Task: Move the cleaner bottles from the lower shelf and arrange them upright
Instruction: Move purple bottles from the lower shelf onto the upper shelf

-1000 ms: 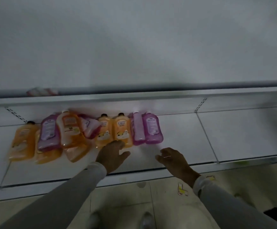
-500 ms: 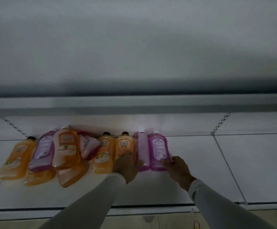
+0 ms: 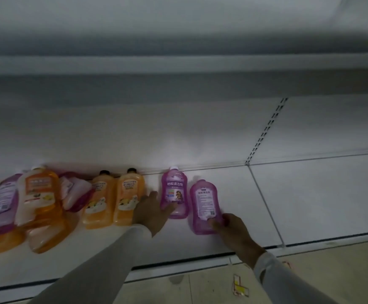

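I see a pale tiled floor [image 3: 310, 279] along the bottom, with a small yellow-and-white scrap [image 3: 239, 288] lying on it. A perforated upright strip [image 3: 266, 130] runs up the white back panel [image 3: 134, 128] on the right.

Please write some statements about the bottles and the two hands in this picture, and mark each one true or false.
1. The right hand grips the right-most purple bottle. True.
2. The left hand rests on an orange bottle. False: it touches the other purple bottle, beside the nearest orange bottle.
3. The two purple bottles touch each other. False: a gap shows between them.
4. Both orange bottles nearest the left hand have dark caps. True.
5. All bottles lie on the floor. False: they are on the lower shelf.
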Action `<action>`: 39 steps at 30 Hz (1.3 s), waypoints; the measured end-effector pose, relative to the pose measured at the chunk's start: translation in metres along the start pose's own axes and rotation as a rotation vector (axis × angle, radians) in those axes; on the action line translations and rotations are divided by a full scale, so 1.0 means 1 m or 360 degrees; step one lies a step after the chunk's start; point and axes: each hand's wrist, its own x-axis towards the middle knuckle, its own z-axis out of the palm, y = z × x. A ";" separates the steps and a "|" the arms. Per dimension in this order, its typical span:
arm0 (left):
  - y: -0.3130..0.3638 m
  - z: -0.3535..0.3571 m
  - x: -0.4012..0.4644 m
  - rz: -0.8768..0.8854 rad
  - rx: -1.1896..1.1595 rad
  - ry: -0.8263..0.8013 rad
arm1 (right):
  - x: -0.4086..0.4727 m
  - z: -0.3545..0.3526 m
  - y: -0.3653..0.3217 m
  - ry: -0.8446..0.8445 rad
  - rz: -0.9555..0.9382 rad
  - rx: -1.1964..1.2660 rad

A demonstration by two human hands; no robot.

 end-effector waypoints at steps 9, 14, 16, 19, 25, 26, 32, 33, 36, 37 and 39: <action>-0.003 0.025 -0.001 -0.0142 -0.0360 -0.0133 | -0.004 -0.020 0.026 0.0037 -0.0022 0.0130; -0.024 0.027 -0.044 -0.0214 -0.0385 -0.0304 | -0.021 -0.040 0.025 0.0174 -0.0029 -0.0093; -0.028 0.025 -0.051 -0.0223 -0.0410 -0.0327 | -0.025 -0.047 0.020 0.0359 -0.0069 -0.0229; -0.027 0.021 -0.055 -0.0207 -0.0451 -0.0331 | -0.032 -0.041 0.016 0.0546 -0.0213 -0.0475; -0.025 0.016 -0.053 -0.0248 -0.0522 -0.0332 | -0.060 -0.004 0.002 0.0347 -0.0566 -0.0307; -0.024 0.014 -0.050 -0.0260 -0.0536 -0.0307 | -0.057 0.000 0.002 0.0354 -0.0561 -0.0262; -0.017 0.011 -0.019 -0.0265 -0.0491 -0.0203 | -0.025 -0.003 -0.010 0.0174 -0.0086 -0.0209; -0.016 0.012 -0.012 -0.0279 -0.0495 -0.0204 | -0.018 -0.003 -0.013 0.0132 -0.0005 -0.0149; -0.009 0.014 0.000 -0.0360 -0.0594 -0.0250 | -0.002 0.000 -0.022 0.0038 0.0111 -0.0029; -0.009 0.015 0.003 -0.0393 -0.0618 -0.0278 | 0.002 0.001 -0.025 0.0005 0.0107 -0.0043; -0.008 0.016 0.004 -0.0463 -0.0687 -0.0352 | 0.008 0.005 -0.029 -0.0080 0.0091 -0.0045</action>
